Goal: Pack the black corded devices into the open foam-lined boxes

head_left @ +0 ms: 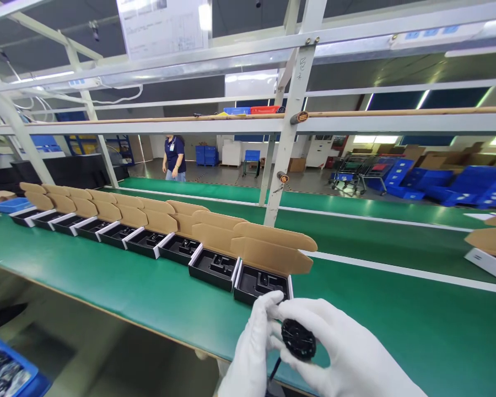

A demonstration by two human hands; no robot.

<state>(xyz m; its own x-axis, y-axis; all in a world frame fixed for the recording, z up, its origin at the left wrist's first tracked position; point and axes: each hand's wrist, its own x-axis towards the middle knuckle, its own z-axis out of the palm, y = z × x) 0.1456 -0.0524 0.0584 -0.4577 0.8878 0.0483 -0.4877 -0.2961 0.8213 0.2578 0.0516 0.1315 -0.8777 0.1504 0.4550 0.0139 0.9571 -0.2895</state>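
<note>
In white gloves, both my hands are at the bottom, in front of the nearest open box. My right hand (334,342) pinches a round black ribbed part (298,339) between thumb and fingers. My left hand (254,342) curls against the part's left side, its fingertips meeting those of the right; its grip is partly hidden. A black cable (275,368) hangs below the part, near the left palm. Just behind the fingers stands an open box (248,289) with a black tray insert, its brown lid (273,245) raised.
Several similar open boxes (215,270) run in a row to the left on the green bench (157,286). A metal rack post (287,121) rises behind them. Another box (488,262) is at far right, a blue bin (8,364) lower left. A person (174,157) stands in the background.
</note>
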